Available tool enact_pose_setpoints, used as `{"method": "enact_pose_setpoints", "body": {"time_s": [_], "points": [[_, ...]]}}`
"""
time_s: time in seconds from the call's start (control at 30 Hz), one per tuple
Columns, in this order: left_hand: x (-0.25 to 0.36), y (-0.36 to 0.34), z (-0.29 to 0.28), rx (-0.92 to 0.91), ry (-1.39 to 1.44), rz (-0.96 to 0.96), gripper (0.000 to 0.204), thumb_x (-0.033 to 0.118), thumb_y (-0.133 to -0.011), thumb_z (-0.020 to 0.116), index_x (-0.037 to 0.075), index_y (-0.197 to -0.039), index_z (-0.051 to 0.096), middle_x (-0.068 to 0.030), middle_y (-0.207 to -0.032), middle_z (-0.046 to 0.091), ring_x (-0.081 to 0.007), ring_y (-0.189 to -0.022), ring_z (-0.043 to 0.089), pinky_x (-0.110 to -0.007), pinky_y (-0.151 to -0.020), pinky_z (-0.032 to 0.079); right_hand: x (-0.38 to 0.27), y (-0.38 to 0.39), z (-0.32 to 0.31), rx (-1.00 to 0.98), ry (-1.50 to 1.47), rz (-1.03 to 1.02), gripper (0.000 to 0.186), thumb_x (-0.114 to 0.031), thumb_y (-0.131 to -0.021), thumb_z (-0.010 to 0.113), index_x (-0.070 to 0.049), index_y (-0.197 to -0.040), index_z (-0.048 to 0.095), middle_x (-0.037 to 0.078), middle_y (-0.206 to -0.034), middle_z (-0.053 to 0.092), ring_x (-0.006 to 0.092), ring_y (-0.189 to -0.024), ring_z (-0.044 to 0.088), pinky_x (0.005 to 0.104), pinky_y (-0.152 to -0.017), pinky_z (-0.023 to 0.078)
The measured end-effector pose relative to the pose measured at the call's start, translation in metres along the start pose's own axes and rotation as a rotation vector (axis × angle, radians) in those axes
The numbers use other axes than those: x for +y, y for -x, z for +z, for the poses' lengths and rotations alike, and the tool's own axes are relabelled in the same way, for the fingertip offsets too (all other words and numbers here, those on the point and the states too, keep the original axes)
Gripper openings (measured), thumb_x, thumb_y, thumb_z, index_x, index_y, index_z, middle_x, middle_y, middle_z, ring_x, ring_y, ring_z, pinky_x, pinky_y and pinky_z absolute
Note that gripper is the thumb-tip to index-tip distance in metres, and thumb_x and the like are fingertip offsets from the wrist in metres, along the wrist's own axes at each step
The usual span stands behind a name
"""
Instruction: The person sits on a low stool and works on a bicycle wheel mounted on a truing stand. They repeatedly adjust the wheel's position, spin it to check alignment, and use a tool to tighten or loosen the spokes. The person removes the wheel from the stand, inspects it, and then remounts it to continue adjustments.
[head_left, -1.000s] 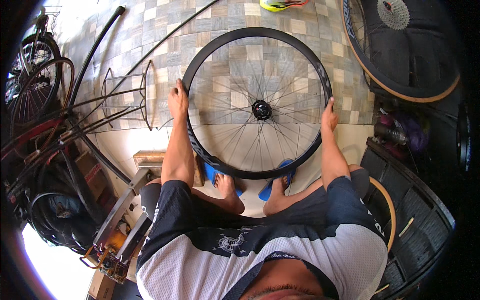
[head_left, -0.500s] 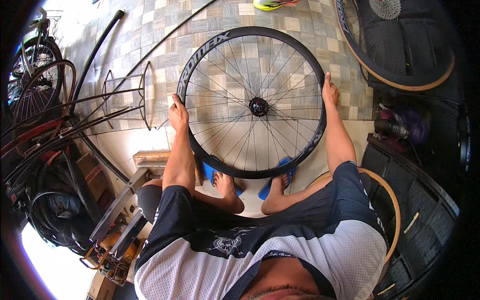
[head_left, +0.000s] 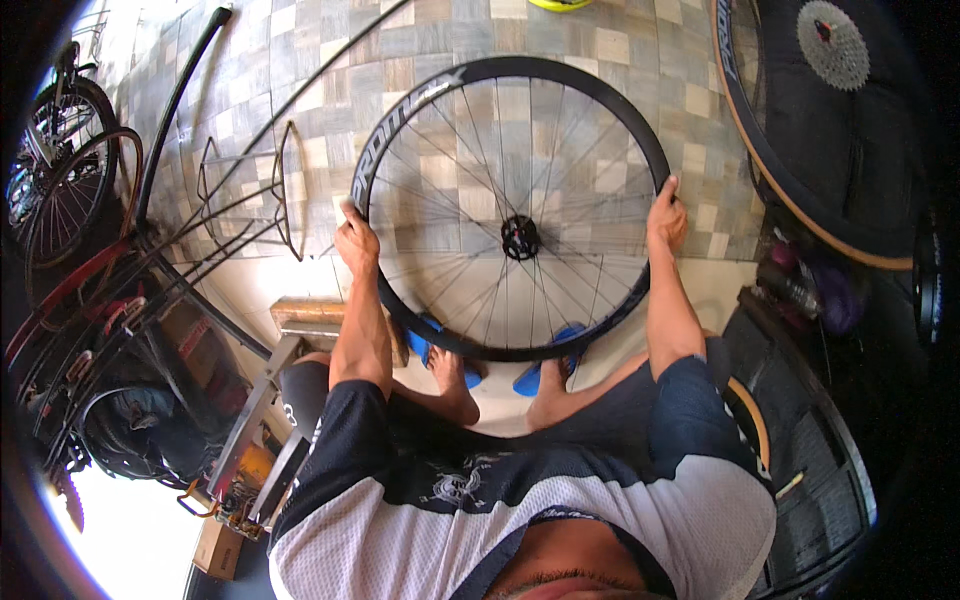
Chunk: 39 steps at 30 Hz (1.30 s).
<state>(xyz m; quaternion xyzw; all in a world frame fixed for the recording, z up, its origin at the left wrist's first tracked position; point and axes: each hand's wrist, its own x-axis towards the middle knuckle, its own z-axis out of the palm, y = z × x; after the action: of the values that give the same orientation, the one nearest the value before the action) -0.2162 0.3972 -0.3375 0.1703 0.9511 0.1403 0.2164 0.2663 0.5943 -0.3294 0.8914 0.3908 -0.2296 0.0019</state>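
Left hand and right hand are curled snugly around the rim of a black bike wheel, at its nine and three o'clock. The wheel is in front of the person, its six o'clock edge over blue slippers. Pale, plain floor is near; farther out it turns to brown and gray squares. A wooden block sits at eight o'clock, a bike at ten, another wheel with silver gears at two.
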Motion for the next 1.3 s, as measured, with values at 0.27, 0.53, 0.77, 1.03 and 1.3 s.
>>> {"method": "enact_pose_setpoints", "body": {"time_s": [0.27, 0.53, 0.77, 1.03, 1.3], "points": [[-0.011, 0.001, 0.003, 0.014, -0.042, 0.026, 0.091, 0.065, -0.103, 0.022, -0.009, -0.091, 0.074, -0.0374, -0.090, 0.066, -0.0540, -0.092, 0.063, -0.058, -0.086, 0.046, 0.013, 0.002, 0.001, 0.025, -0.025, -0.028, 0.096, -0.083, -0.090, 0.034, 0.001, -0.116, 0.073, 0.027, -0.117, 0.069, 0.0422, -0.110, 0.065, 0.0522, -0.090, 0.050], [0.015, -0.026, -0.020, -0.063, 0.115, 0.244, 0.089, 0.072, -0.098, 0.035, -0.009, -0.096, 0.071, -0.0362, -0.094, 0.067, -0.0535, -0.095, 0.063, -0.054, -0.090, 0.047, 0.066, 0.017, 0.004, -0.075, -0.141, 0.090, 0.104, -0.089, -0.084, 0.036, 0.002, -0.128, 0.065, 0.027, -0.128, 0.064, 0.0410, -0.121, 0.059, 0.0497, -0.103, 0.045], [-0.009, 0.022, -0.018, -0.026, 0.006, -0.060, 0.100, 0.081, -0.093, 0.027, -0.007, -0.117, 0.067, -0.0317, -0.117, 0.067, -0.0461, -0.114, 0.062, -0.054, -0.097, 0.047, 0.096, 0.028, -0.003, 0.060, -0.004, -0.062, 0.104, -0.088, -0.085, 0.035, 0.001, -0.131, 0.063, 0.028, -0.129, 0.062, 0.0438, -0.123, 0.057, 0.0563, -0.105, 0.041], [-0.028, 0.028, -0.018, -0.085, 0.025, -0.207, 0.104, 0.085, -0.091, 0.021, -0.004, -0.106, 0.074, -0.0293, -0.108, 0.070, -0.0463, -0.104, 0.065, -0.054, -0.092, 0.049, 0.007, -0.024, -0.002, -0.123, -0.018, -0.191, 0.095, -0.083, -0.092, 0.026, -0.005, -0.124, 0.069, 0.022, -0.128, 0.066, 0.0422, -0.122, 0.058, 0.0510, -0.103, 0.044], [-0.024, 0.028, 0.000, 0.025, 0.001, -0.204, 0.107, 0.082, -0.094, 0.018, -0.009, -0.096, 0.074, -0.0356, -0.096, 0.068, -0.0515, -0.097, 0.064, -0.055, -0.089, 0.048, 0.006, -0.008, 0.007, 0.076, -0.018, -0.098, 0.097, -0.083, -0.091, 0.023, -0.004, -0.116, 0.074, 0.023, -0.120, 0.070, 0.0420, -0.112, 0.064, 0.0506, -0.095, 0.048]]}}
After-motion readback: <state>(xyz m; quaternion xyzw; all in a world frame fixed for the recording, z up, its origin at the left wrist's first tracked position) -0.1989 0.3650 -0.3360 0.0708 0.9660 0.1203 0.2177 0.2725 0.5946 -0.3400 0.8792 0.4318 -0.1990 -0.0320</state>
